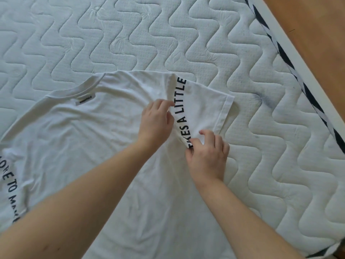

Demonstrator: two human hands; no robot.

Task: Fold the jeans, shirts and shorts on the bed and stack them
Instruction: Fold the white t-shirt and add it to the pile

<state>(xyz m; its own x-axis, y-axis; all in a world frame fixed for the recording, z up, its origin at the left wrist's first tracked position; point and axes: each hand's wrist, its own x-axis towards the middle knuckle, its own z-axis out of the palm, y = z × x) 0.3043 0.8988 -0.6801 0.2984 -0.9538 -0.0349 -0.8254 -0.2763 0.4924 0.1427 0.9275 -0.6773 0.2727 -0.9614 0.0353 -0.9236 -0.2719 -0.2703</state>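
A white t-shirt [89, 139] lies spread on the mattress, its collar with a small label toward the upper left. Black lettering runs along a folded strip by the right shoulder and along the left edge. My left hand [155, 119] pinches the upper part of that lettered strip beside the right sleeve [211, 107]. My right hand [207, 152] pinches the lower end of the same strip, just below the sleeve. Both forearms reach in from the bottom of the view and cover part of the shirt's lower body.
The shirt rests on a white quilted mattress [130, 34] with a wavy stitch pattern. A black-and-white striped trim [291, 66] marks the mattress's right edge. Beyond it is a brown wooden floor [317, 25]. A faint dark smudge marks the mattress right of the sleeve.
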